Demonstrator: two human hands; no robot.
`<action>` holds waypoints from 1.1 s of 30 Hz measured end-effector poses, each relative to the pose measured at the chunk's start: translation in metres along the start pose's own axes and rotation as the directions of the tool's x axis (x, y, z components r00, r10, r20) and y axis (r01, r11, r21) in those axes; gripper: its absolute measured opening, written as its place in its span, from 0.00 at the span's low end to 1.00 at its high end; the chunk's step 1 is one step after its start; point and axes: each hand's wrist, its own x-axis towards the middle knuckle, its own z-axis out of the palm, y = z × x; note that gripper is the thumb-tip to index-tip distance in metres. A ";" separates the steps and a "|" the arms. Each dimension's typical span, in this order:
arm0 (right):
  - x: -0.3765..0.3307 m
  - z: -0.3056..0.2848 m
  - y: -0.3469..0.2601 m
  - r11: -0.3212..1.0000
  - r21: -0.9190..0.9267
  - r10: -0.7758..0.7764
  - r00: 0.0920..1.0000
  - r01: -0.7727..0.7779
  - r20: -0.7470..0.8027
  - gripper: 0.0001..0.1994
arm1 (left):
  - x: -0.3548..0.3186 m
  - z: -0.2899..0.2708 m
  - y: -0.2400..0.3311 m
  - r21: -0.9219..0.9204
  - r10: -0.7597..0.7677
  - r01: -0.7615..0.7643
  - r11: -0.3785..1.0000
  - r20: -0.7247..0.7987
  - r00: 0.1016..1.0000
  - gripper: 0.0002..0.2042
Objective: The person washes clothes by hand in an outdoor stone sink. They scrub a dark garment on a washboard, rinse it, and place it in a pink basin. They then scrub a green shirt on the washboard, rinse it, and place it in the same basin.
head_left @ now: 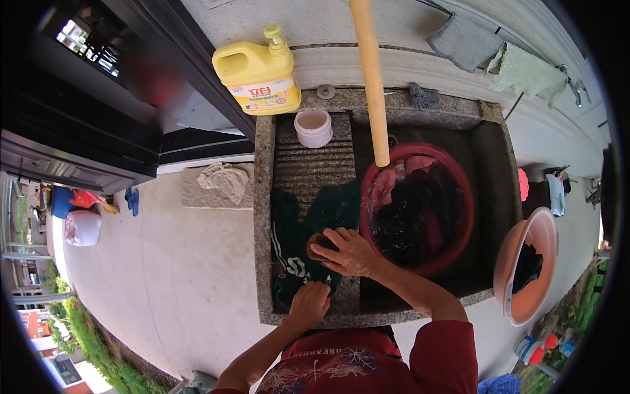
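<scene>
A wet dark green garment (335, 205) with white stripes and a white print lies over the ribbed washboard (314, 157) built into a stone sink. My right hand (351, 255) is closed round a brown scrubbing brush (323, 245) and presses it on the cloth; its underside is hidden. Lower down, my left hand (311, 302) has its fingers curled onto the garment's near part, pinning or gripping it. To the right, in the sink's basin, a red tub (467, 226) holds water with dark and pink clothes (420, 210).
A yellow detergent jug (262, 75) and a round white pot (313, 128) stand at the back left. A yellow tube (371, 79) slants down over the red tub. An orange-pink basin (545, 262) with a dark cloth is at the right. A rag (223, 182) lies left of the stone sink (264, 230).
</scene>
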 end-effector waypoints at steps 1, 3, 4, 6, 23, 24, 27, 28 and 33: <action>0.006 0.003 0.015 0.998 -0.009 -0.061 0.998 0.060 -0.021 0.26 | 0.001 0.000 0.000 -0.027 -0.006 0.005 1.000 -0.027 1.000 0.10; 0.035 -0.003 0.064 0.971 -0.166 0.157 0.981 -0.174 -0.112 0.25 | -0.001 0.002 0.004 -0.086 -0.024 0.018 0.996 -0.068 0.997 0.11; 0.048 -0.006 0.092 0.945 -0.194 0.235 0.958 -0.265 -0.164 0.26 | 0.002 0.004 0.007 -0.095 -0.033 0.026 0.995 -0.072 0.997 0.11; 0.067 -0.004 0.121 0.885 -0.172 0.388 0.889 -0.434 -0.243 0.26 | 0.003 0.002 0.009 -0.104 -0.050 0.042 0.994 -0.076 0.996 0.11; 0.061 0.013 0.119 0.823 -0.055 0.454 0.712 -0.566 -0.536 0.27 | -0.002 0.001 0.004 -0.194 -0.079 0.055 0.979 -0.116 0.990 0.19; 0.052 0.015 0.116 0.778 0.009 0.508 0.621 -0.628 -0.597 0.27 | -0.004 -0.001 0.003 -0.209 -0.068 0.034 0.977 -0.161 0.985 0.22; -0.025 0.024 0.087 0.679 -0.045 0.576 0.570 -0.733 -0.587 0.30 | -0.024 -0.022 0.019 -0.097 -0.162 0.150 0.984 -0.127 0.979 0.31; -0.059 0.029 0.081 0.669 -0.151 0.566 0.631 -0.727 -0.530 0.30 | -0.033 -0.019 0.015 -0.086 -0.145 0.137 0.987 -0.087 0.986 0.34; -0.116 0.029 0.104 0.476 -0.028 0.821 0.455 -0.879 -0.344 0.27 | -0.041 -0.019 0.011 -0.117 -0.116 0.111 0.987 -0.040 0.992 0.30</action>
